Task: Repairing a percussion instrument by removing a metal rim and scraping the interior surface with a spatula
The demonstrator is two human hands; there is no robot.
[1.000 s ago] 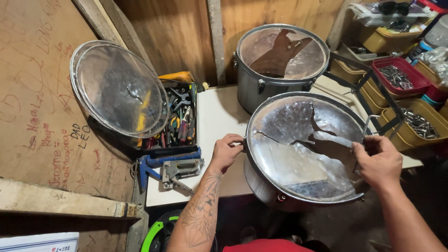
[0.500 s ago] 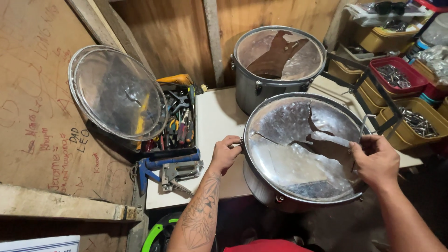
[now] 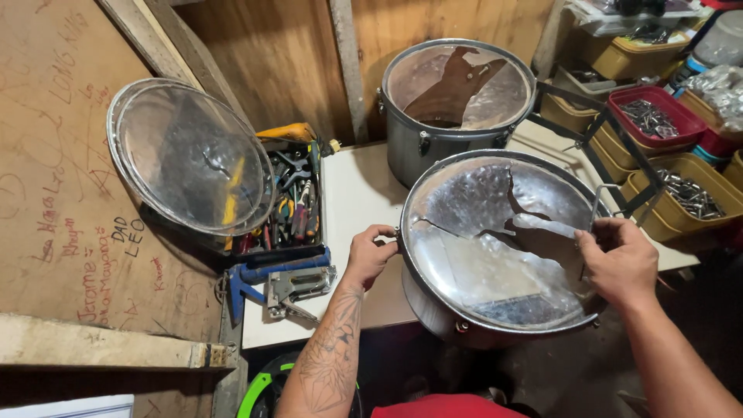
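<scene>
A metal drum with a torn clear skin sits tilted toward me at the front of a white table. My left hand grips the drum's rim on its left side. My right hand holds the rim on the right side, fingers curled over the hoop. A second metal drum with a torn skin stands upright behind it. A round clear drum skin in a metal hoop leans against the wall on the left.
A tray of hand tools lies left of the table, with a blue clamp and a metal stapler in front of it. Bins of small metal parts fill the right side. Wooden walls stand behind.
The near drum has shifted slightly, with both hands staying on its rim. The view has moved a little.
</scene>
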